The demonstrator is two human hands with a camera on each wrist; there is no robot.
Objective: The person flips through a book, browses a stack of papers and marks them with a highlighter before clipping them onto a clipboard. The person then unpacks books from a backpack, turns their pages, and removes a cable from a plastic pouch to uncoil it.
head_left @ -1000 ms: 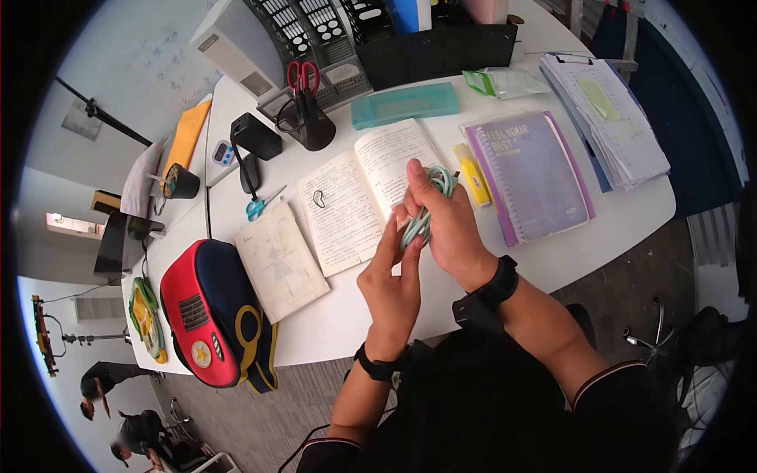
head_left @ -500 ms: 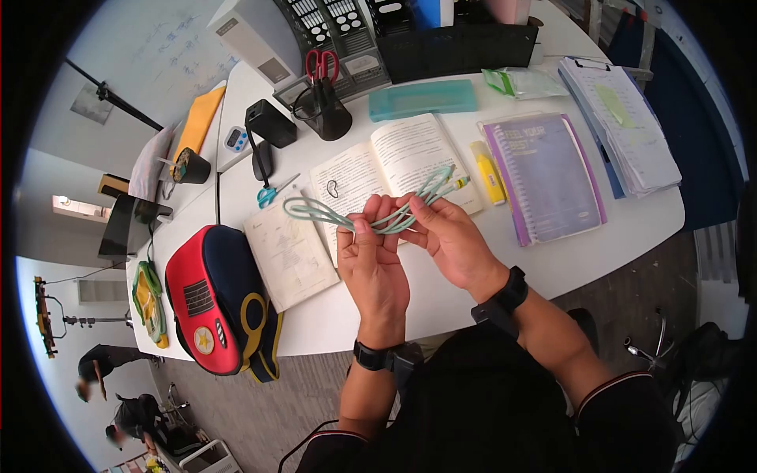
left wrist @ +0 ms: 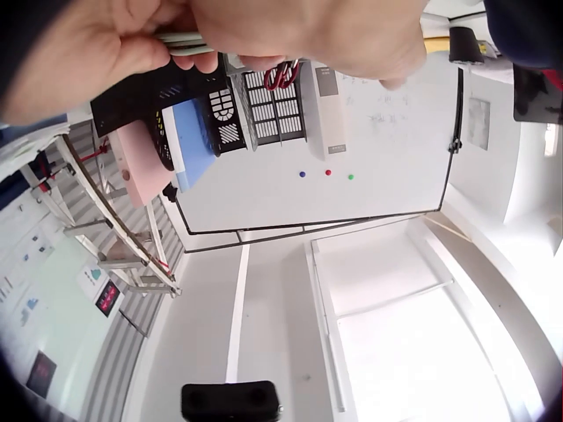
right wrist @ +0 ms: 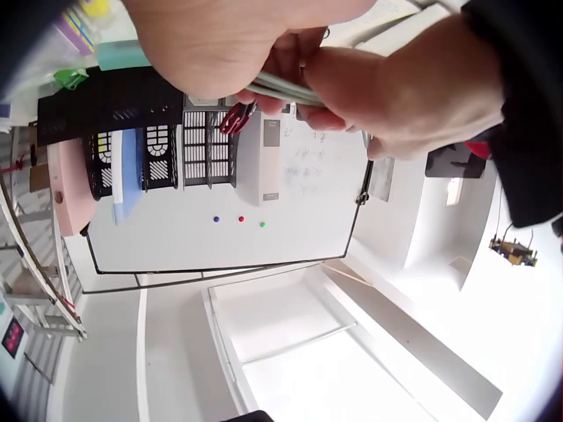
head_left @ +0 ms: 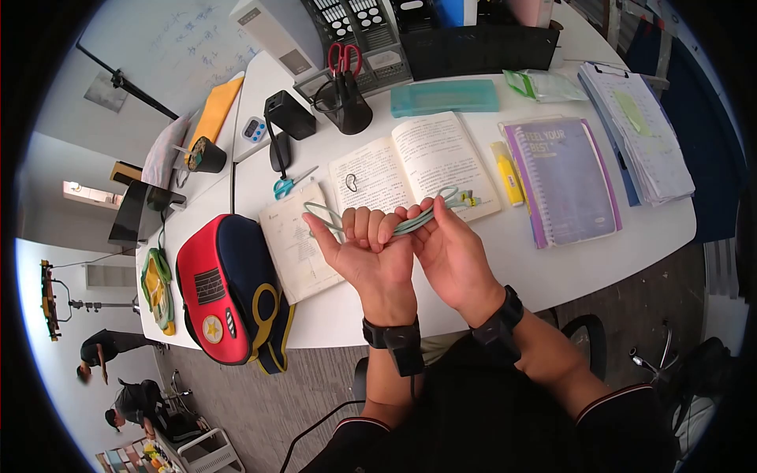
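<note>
A light green cable, looped into a long bundle, is held in the air by both hands over the open book. My left hand has its fingers curled round the bundle, with the thumb out to the left. Close beside it, my right hand pinches the bundle between thumb and fingers. One loop sticks out past the left hand, and the yellowish cable ends show beyond the right thumb. In the left wrist view, a short stretch of cable shows between the hands; the rest is hidden.
Left of the book are a closed booklet, teal scissors and a red and navy bag. To its right lie a yellow highlighter, a purple notebook and a clipboard. A pen holder and teal case stand behind.
The cable has gone from an upright bundle to a sideways one between both hands. The left hand has turned and its fingers have closed over it. The head view has shifted a little.
</note>
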